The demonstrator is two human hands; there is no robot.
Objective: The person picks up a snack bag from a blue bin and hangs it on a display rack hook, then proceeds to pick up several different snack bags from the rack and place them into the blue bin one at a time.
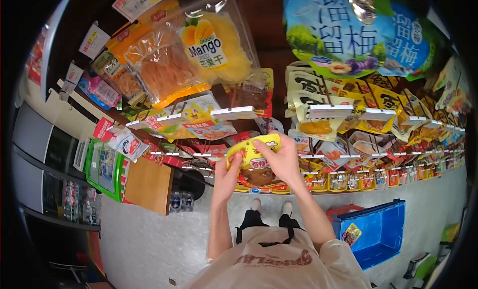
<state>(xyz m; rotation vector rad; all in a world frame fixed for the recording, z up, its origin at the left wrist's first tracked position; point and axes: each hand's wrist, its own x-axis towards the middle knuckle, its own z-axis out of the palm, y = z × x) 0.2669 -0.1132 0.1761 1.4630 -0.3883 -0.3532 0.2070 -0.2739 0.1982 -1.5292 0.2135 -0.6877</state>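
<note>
A yellow snack packet (255, 162) with a brown lower part is held up in front of my chest. My left hand (226, 175) grips its left edge, thumb on the front. My right hand (283, 157) closes on its upper right side, with the thumb across the printed face. Just beyond the hands are hanging rows of snack packets with white price tags, including pale yellow packets (314, 120) to the upper right and a white-and-orange packet (203, 120) to the upper left.
Large dried mango (215, 47) and blue plum (343, 35) bags hang overhead. On the floor at right stands a blue crate (381, 229), a small packet against its side. Left are a green-framed freezer (121, 173), a wooden panel (149, 184) and bottles (181, 202).
</note>
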